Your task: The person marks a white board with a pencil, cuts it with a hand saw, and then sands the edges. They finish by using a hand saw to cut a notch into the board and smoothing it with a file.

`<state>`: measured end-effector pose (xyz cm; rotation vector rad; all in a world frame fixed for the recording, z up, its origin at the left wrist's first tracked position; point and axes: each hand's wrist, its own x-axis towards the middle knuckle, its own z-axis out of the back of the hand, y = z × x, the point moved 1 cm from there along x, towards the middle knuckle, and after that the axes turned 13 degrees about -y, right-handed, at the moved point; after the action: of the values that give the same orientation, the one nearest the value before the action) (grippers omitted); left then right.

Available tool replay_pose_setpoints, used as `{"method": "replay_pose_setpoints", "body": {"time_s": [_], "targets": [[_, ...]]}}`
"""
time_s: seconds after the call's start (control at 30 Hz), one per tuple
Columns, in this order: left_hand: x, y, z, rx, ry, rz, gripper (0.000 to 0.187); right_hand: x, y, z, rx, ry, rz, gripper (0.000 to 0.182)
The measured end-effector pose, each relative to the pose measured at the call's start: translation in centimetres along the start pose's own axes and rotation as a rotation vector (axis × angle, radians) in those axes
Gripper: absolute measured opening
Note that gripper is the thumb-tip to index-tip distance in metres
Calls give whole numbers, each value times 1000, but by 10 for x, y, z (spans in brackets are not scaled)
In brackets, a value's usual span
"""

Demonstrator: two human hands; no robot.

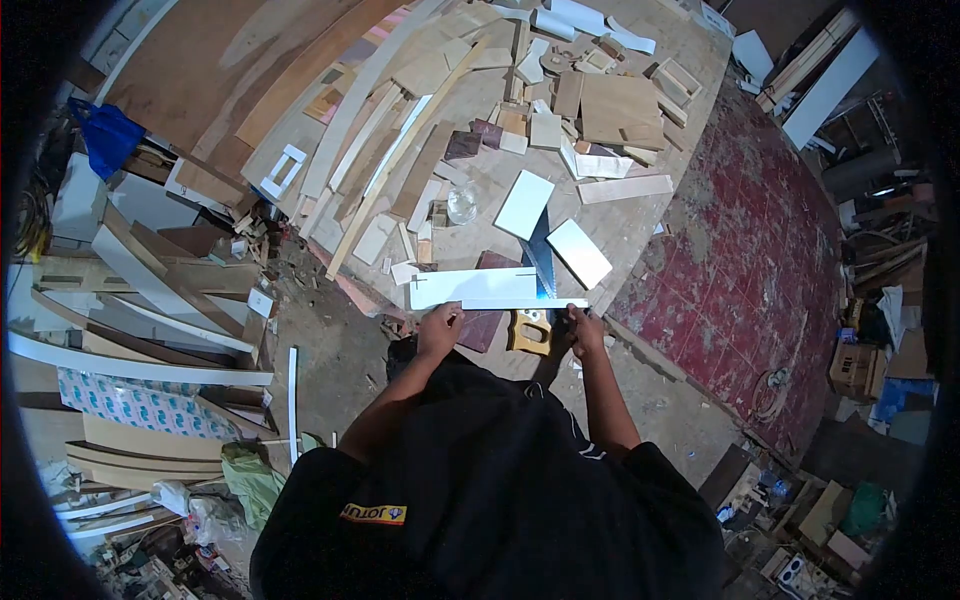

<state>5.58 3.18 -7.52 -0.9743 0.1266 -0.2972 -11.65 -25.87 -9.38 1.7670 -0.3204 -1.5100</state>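
A narrow white strip (pixel 525 303) spans between my two hands at the near edge of the table. My left hand (pixel 440 328) is closed on its left end, and my right hand (pixel 586 330) grips the right end. Just beyond the strip lies a wider white board (pixel 473 288) with dark marks or notches near its ends. A handsaw with a yellow handle (pixel 530 334) rests between my hands, its dark blade (pixel 540 255) pointing away and partly hidden by the strip and a white panel (pixel 524 204). Another white panel (pixel 579 254) sits right of the blade.
Long wooden strips (pixel 400 150) cover the table's left side. Offcuts and a brown board (pixel 620 108) are piled at the back. A clear glass jar (pixel 462 205) stands mid-table. Curved boards (pixel 140 360) are stacked on the left, and a dusty red panel (pixel 740 260) lies to the right.
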Motion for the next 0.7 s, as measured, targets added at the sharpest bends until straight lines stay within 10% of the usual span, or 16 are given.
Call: {"method": "replay_pose_setpoints", "body": {"time_s": [0.7], "targets": [[4,11,-5,51,6,11,33,5,8,-10,-37,-10,19,18]]}}
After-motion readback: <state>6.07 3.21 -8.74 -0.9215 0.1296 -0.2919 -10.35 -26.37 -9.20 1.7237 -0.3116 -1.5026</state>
